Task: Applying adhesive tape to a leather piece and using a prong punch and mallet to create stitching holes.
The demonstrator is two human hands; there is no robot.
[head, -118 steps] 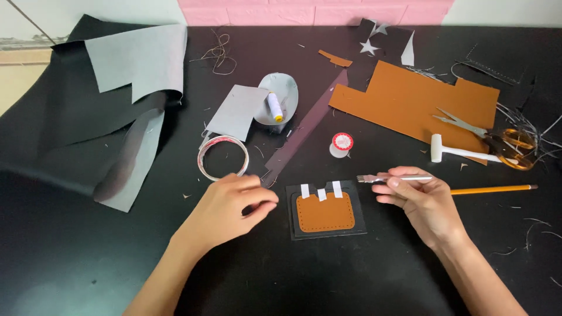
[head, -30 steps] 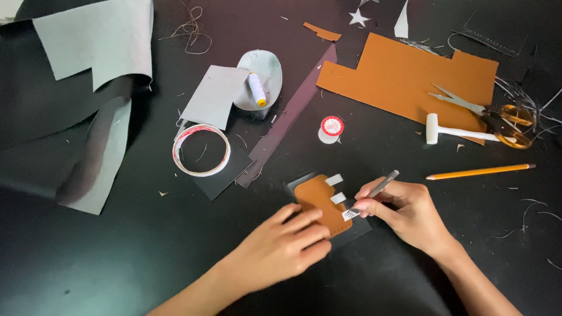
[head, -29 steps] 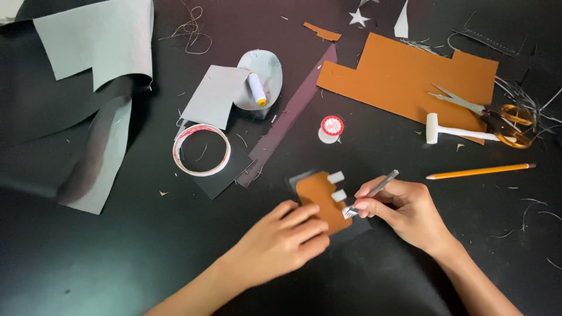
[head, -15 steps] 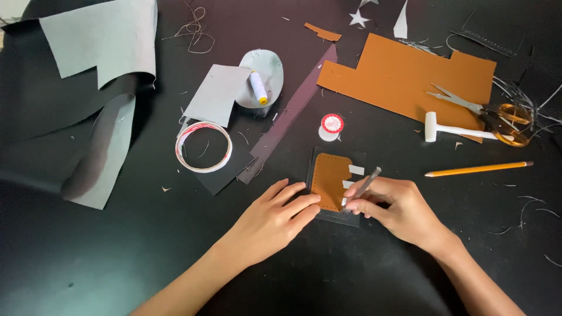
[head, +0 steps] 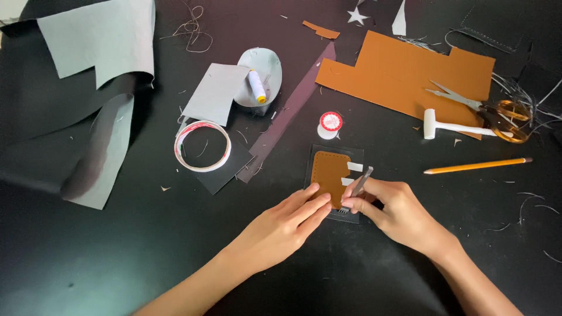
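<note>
Left hand (head: pixel 280 225) spread flat, fingertips pinning the brown leather patch (head: pixel 329 175) near bench (head: pixel 117 257) centre so it cannot slide. Right hand (head: pixel 393 210) clamped on a metal pricking tool (head: pixel 356 188), prongs seemingly at the patch's near edge.

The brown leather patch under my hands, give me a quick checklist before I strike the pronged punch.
1. Left hand pinning brown patch: ok, fingertips on its lower edge.
2. Pronged punch gripped by right hand: ok.
3. Prongs on the stitch line: cannot tell, too small.
4. White mallet in hand: not ok, lying by the scissors.
5. Left fingertips away from the prongs: not ok, very close.
</note>
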